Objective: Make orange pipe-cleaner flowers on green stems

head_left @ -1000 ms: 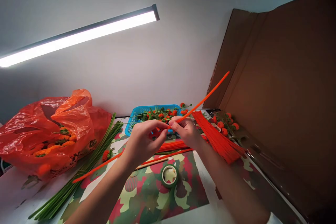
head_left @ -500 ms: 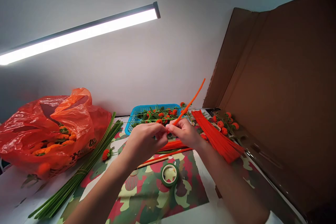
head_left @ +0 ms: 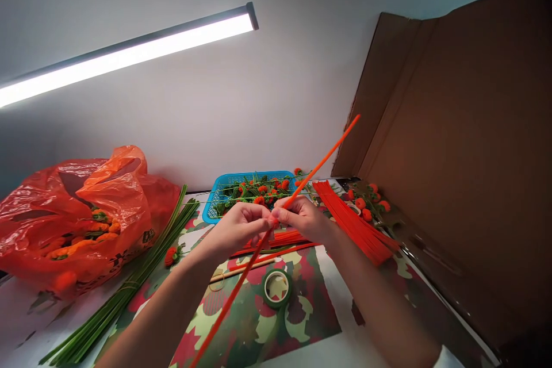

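An orange fuzzy stem [head_left: 323, 165] slants up to the right from between my two hands, and a length of it runs down to the lower left past my left wrist. My left hand [head_left: 246, 225] pinches it at a small bunched or twisted spot. Touching the fingertips of the left, my right hand [head_left: 304, 217] grips the stem between thumb and forefinger. Below the hands a green tape roll [head_left: 276, 288] lies on the patterned sheet [head_left: 241, 328]. Behind them is a blue basket [head_left: 211, 207] holding small orange-red flowers with green stems.
At the left sits a red plastic bag [head_left: 142, 201] with orange pieces, beside a bundle of green stems [head_left: 116, 293]. A bundle of red stems [head_left: 353, 224] and several small flowers [head_left: 366, 214] lie right. Cardboard [head_left: 466, 126] rises at the right. A wooden stick [head_left: 250, 267] lies below the hands.
The orange stem's upper part is straighter and reaches farther right. A long lower part now shows, running toward the lower left. My left hand's fingers have shifted slightly; the view has moved a little.
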Motion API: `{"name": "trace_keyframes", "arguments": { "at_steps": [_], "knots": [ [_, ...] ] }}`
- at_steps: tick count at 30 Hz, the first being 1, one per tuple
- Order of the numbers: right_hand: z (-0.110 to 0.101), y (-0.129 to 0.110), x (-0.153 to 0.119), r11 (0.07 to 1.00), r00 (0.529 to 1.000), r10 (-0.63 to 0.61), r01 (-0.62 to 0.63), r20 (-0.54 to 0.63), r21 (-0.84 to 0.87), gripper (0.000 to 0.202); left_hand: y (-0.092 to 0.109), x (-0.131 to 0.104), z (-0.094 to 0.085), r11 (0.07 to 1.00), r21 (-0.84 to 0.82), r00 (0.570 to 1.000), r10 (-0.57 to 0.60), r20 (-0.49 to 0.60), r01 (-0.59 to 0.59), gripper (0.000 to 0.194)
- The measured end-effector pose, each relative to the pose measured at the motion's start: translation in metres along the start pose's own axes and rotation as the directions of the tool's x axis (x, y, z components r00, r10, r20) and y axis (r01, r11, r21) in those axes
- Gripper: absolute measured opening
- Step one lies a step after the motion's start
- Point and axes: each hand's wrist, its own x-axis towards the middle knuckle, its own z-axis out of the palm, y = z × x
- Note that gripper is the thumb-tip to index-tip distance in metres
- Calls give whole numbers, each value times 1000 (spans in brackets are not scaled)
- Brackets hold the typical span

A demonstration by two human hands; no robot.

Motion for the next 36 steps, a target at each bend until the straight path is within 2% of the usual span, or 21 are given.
{"name": "trace_keyframes", "arguments": {
  "at_steps": [3,5,10,13,16,22,27,31,33,36],
  "knots": [
    [-1,3,3,994,1000,-2,-1,22,106,38,-4,2,-3,992,-123,999,-39,5,39,21],
    [-1,3,4,987,1000,7,-11,24,158,39,-5,2,-4,988,-146,999,-47,10,48,23],
    [2,2,5,966,993,117,-115,5,232,47,-3,2,-6,1000,-19,999,-4,33,5,28],
    [1,3,4,957,988,154,-141,-32,255,56,-3,2,-7,1000,-18,997,-10,70,12,28],
    [-1,4,4,965,991,125,-109,-53,239,58,-3,1,-8,1000,-17,995,-20,102,22,28],
    [-4,5,2,995,997,45,-50,61,89,43,-4,2,-7,997,-57,987,-36,156,45,29],
    [-5,6,1,999,999,2,-4,37,42,37,-7,5,-4,984,-160,986,-57,158,82,29],
    [-14,8,1,999,996,-8,4,-91,-45,40,-5,3,-4,979,-164,978,-89,187,120,31],
    [-23,11,1,998,978,-11,-3,-206,-64,42,-1,0,-6,985,-87,957,-123,263,150,33],
    [-42,18,2,999,926,41,-26,-374,45,46,6,-5,-14,981,92,910,-192,366,170,33]
  ]
}}
